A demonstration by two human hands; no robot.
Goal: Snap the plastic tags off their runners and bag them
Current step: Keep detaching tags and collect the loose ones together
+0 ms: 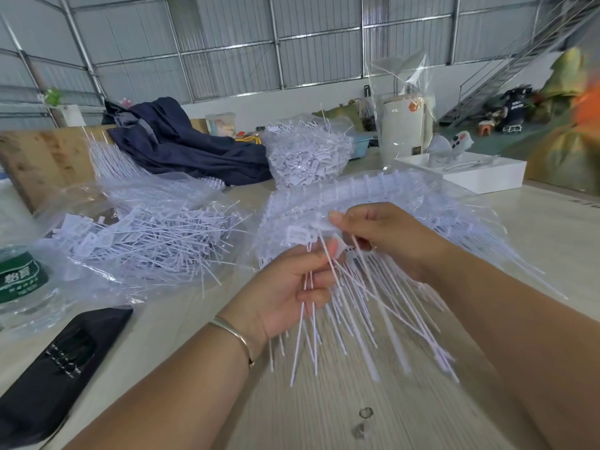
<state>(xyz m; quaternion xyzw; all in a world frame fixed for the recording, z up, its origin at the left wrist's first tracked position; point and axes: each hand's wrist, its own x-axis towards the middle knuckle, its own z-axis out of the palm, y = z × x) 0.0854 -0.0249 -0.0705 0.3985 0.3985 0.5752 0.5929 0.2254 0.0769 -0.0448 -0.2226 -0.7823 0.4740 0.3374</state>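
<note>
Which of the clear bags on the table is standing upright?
The tall clear bag at the back right, around the white canister. The bag of loose tags on the left lies flat; the full bag behind sits heaped low.

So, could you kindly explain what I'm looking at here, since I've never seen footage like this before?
There is no machine here. A camera worn on a person's head looks forward and down at their two bare hands over a pale table. The left hand grips a bunch of thin white plastic tags by their stems, while the right hand pinches a tag head at the top. Behind them lies a curved fan of tags on their runners. To the left, an open clear bag holds loose tags, and a fuller bag stands further back. A water bottle and a dark pouch lie at the left.
</note>
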